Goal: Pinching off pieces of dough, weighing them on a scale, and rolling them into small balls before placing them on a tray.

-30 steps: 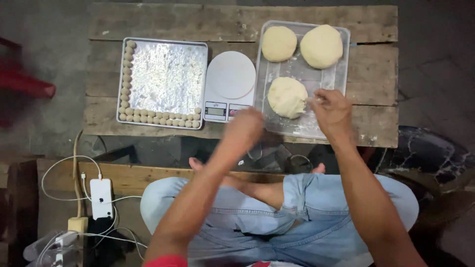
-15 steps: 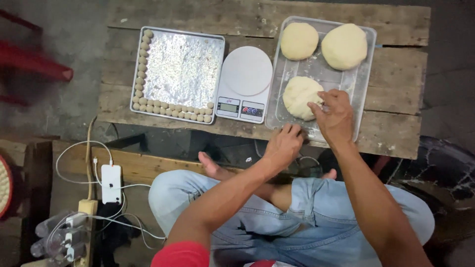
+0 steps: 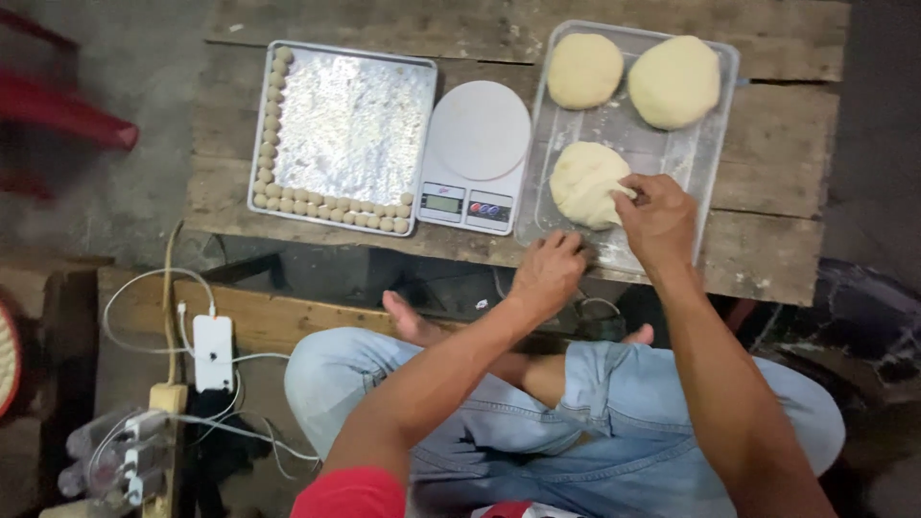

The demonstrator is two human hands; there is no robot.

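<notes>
Right grip (image 3: 654, 219): fingertips pinching the soft, lumpy dough mound (image 3: 585, 184), which lies in the clear plastic tray (image 3: 707, 158).
Left grip (image 3: 548, 275): loosely curled, resting on the tray's near edge.
Beyond: two smooth round dough balls (image 3: 633, 75).
Tabletop (image 3: 787, 192): rough weathered planks.

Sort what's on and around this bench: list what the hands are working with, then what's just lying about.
In use: right hand pinching the near dough lump; left hand at the clear tray; scale; foil tray edged with dough balls.

Lying about: phone, power strip, red chair.
</notes>
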